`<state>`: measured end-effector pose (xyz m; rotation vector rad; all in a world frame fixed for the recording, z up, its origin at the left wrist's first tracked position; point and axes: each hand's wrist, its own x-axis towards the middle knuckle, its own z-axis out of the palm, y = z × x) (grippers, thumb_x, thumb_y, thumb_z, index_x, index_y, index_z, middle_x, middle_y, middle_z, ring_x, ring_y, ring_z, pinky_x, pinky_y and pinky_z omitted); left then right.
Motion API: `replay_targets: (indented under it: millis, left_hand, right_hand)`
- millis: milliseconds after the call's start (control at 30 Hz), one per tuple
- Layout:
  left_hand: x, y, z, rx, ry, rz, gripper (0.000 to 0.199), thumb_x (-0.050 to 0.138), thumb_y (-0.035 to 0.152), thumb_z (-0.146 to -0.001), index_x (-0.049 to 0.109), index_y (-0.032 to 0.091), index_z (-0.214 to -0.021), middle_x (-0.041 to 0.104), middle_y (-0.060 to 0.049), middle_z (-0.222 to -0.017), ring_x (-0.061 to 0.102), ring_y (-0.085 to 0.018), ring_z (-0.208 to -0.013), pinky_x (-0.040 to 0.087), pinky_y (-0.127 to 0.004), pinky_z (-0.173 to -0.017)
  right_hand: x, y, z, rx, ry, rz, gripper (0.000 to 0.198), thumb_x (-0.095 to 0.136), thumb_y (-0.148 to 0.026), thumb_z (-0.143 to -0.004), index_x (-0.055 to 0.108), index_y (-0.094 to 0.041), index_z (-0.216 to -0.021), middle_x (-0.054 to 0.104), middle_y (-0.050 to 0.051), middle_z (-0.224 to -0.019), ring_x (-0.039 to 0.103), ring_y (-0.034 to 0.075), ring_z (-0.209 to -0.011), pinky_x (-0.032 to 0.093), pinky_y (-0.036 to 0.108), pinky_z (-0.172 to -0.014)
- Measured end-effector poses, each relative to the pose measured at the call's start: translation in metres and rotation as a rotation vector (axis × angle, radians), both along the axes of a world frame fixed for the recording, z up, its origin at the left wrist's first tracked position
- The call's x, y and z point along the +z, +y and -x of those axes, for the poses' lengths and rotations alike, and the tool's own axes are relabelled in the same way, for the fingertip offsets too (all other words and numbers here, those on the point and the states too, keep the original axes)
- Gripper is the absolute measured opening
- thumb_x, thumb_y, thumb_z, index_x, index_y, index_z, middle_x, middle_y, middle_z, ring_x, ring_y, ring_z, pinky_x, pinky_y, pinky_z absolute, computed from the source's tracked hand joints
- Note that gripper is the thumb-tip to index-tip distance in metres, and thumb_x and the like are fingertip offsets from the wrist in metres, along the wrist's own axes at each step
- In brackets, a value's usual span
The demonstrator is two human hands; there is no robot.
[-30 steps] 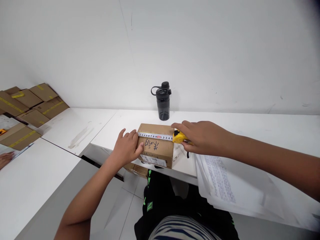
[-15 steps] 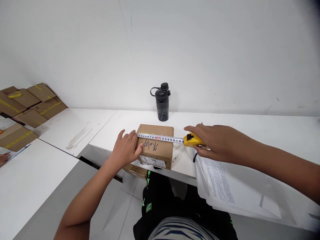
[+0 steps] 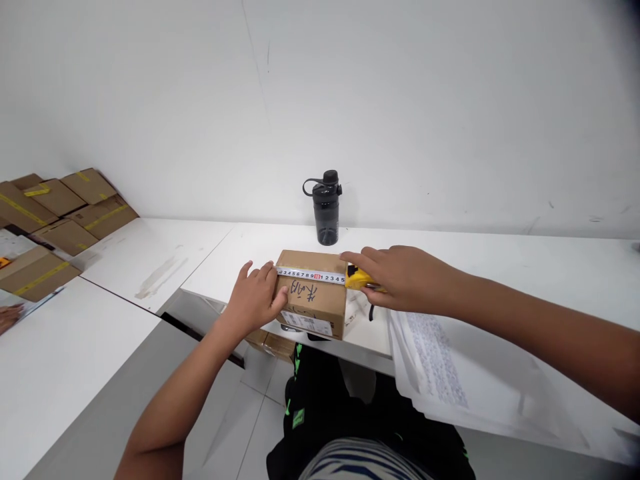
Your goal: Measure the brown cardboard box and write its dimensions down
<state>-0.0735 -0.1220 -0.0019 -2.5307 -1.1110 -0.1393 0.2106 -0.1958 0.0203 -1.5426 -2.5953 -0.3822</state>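
A brown cardboard box (image 3: 320, 303) sits at the table's front edge, with dark handwriting on top and a white label on its front side. Across its top lies the white blade of a tape measure (image 3: 359, 277). My left hand (image 3: 255, 293) grips the box's left end and pins the blade's tip there; the fingertips partly hide that end. At the box's right edge, my right hand (image 3: 395, 277) is closed around the yellow tape case, which sits against the edge. The blade shows numbers up to about 15 beside the case.
Behind the box stands a dark water bottle (image 3: 327, 210) by the wall. Papers in a plastic sleeve (image 3: 440, 360) lie at the right front, hanging over the edge. Several taped cardboard boxes (image 3: 100, 213) are stacked at far left, where another person's hand (image 3: 10, 317) shows.
My right hand has moved left with the tape case, from beyond the box up to its right edge. Less blade is out now. My left hand keeps its place on the box.
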Motion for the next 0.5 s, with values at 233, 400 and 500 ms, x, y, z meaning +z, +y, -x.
replay_targets:
  millis: [233,400,500]
  left_hand:
    - [-0.01,0.001,0.003,0.041,-0.078,-0.027,0.046,0.035,0.04,-0.094,0.056,0.012,-0.124,0.059,-0.016,-0.135,0.062,-0.03,-0.112,0.029,-0.052,-0.111]
    - [-0.021,-0.003,0.007,0.13,-0.228,-0.112,0.05,0.037,0.042,-0.095,0.047,0.017,-0.137,0.058,-0.012,-0.136,0.057,-0.031,-0.118,0.027,-0.054,-0.111]
    - [-0.026,-0.007,0.008,0.159,-0.294,-0.137,0.057,0.037,0.04,-0.095,0.034,0.016,-0.147,0.052,-0.014,-0.142,0.054,-0.03,-0.123,0.03,-0.05,-0.109]
  right_hand:
    - [0.002,-0.005,-0.002,0.017,0.016,-0.043,0.05,0.046,-0.031,-0.088,0.038,-0.016,-0.135,0.069,0.009,-0.095,0.057,0.019,-0.061,0.024,0.028,-0.053]
    - [0.006,-0.002,0.016,0.059,0.037,-0.1,0.046,0.044,-0.032,-0.092,0.037,-0.018,-0.135,0.067,0.01,-0.098,0.059,0.02,-0.066,0.028,0.028,-0.055]
    - [0.002,0.006,0.026,0.095,0.056,-0.139,0.043,0.04,-0.035,-0.095,0.038,-0.017,-0.134,0.066,0.011,-0.1,0.06,0.021,-0.069,0.032,0.029,-0.057]
